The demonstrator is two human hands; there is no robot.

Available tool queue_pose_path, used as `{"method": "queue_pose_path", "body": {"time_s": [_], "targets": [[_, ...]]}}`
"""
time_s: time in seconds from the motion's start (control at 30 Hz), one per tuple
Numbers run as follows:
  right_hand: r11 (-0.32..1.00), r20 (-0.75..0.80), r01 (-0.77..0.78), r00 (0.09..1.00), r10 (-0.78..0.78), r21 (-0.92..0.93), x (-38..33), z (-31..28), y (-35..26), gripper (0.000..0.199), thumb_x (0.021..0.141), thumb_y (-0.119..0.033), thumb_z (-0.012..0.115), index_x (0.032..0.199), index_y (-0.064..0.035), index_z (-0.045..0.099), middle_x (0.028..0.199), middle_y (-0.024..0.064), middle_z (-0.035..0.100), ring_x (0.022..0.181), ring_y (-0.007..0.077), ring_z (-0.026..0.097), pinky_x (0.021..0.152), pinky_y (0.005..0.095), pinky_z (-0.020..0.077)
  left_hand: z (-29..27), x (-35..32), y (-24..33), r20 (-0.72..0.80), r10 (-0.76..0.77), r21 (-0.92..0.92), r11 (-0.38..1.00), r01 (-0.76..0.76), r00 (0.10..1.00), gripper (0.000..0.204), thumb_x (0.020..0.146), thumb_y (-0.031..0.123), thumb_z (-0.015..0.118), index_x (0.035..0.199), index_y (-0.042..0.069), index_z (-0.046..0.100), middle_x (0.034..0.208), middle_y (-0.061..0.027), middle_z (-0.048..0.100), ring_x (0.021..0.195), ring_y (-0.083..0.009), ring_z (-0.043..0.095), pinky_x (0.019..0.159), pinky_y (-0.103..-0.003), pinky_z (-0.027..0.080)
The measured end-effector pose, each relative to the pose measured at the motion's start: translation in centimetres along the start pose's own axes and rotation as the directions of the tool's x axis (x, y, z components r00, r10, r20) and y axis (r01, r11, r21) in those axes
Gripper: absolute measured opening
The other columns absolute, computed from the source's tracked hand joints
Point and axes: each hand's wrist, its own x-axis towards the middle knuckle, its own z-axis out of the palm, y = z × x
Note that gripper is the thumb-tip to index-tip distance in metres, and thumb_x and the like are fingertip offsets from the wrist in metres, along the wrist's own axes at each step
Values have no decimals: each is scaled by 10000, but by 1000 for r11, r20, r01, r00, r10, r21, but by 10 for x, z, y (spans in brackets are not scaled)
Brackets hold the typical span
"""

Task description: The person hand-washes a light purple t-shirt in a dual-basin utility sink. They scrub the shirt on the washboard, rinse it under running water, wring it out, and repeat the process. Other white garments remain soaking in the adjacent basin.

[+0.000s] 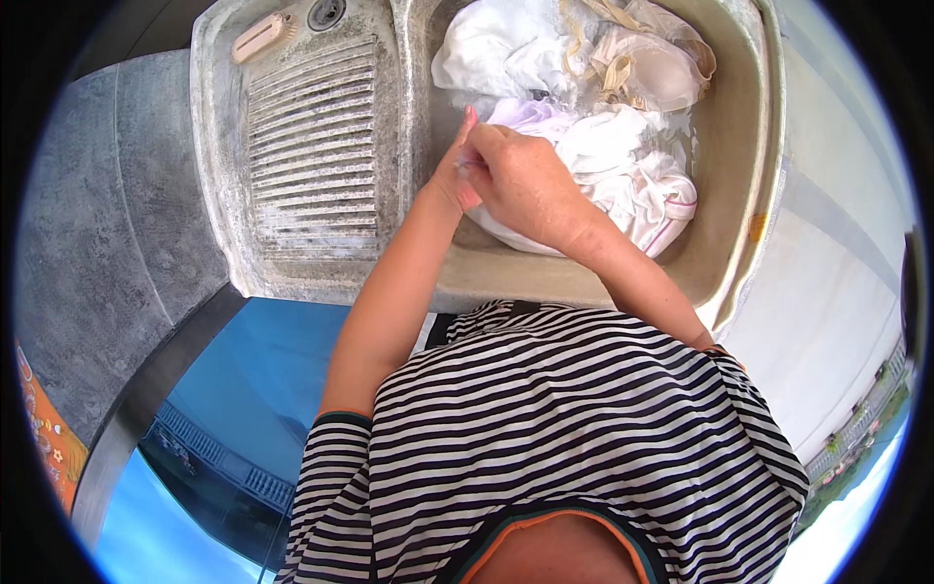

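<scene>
My hands meet over the basin (457, 282), in front of wet laundry. My right hand (535, 185) has its fingers curled against my left palm; whatever they may hold is hidden. On my left hand (449, 175), a finger with a pink nail stretches upward, while the rest is largely covered by the right hand. A little whitish wetness or foam shows between them. Just beyond lie white cloth (623, 146) with a thin purple edge and a pale lilac piece (533, 117). Farther back are a white garment (501, 49) and a beige bra-like garment (647, 63).
Left of the basin is a ribbed washboard (311, 146) built into the same worn stone sink. A pink scrubbing brush (261, 37) rests at its back beside a round drain (326, 14). Grey slabs (146, 185) adjoin the sink's left side; a pale surface (827, 234) lies on the right.
</scene>
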Motion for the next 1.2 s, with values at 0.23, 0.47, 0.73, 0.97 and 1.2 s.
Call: {"method": "queue_pose_path", "body": {"time_s": [0.23, 0.47, 0.73, 0.97, 1.2], "targets": [[931, -260, 352, 894, -365, -96, 26, 65, -1, 178, 824, -149, 671, 842, -51, 523, 747, 112, 576, 657, 317, 631, 580, 435, 523, 76, -36, 1, 20, 568, 228, 799, -557, 823, 476, 1031, 459, 470, 1315, 89, 562, 1287, -94, 612, 1263, -241, 538, 1018, -427, 481], [813, -375, 5, 886, -274, -582, 83, -12, 166, 176, 909, -253, 637, 861, -95, 578, 830, 77, 637, 723, 311, 657, 599, 429, 542, 47, -17, 5, -606, 417, 510, 857, -71, 677, 651, 912, 609, 590, 1300, 90, 533, 1186, -63, 649, 949, -191, 658, 653, -379, 593], [747, -334, -351, 925, 182, -565, -24, -29, 291, 181, 916, -252, 616, 917, -71, 621, 931, 164, 685, 819, 390, 672, 692, 496, 552, 63, -9, -12, 326, 706, 878, -473, 77, 629, 727, 779, 201, 807, 1378, 58, 421, 1262, -197, 446, 1133, -368, 521, 977, -446, 455], [791, -75, -91, 983, 170, 605, 33, -38, 31, 262, 939, -251, 674, 881, 3, 649, 727, 32, 635, 684, 87, 562, 645, 267, 491, 82, -2, 5, 219, 685, 972, -92, -215, 695, 607, 764, 188, 815, 1291, 60, 544, 1221, -123, 595, 1142, -257, 588, 940, -388, 478], [885, -145, -89, 989, 24, -457, 132, -28, 111, 566, 820, -416, 785, 1300, -173, 610, 1318, 101, 572, 1122, 266, 589, 871, 410, 518, 128, -66, 51, -174, 831, 768, 451, -455, 529, 310, 882, 65, 658, 1168, -53, 643, 1121, -95, 685, 1021, -168, 638, 907, -303, 484]]}}
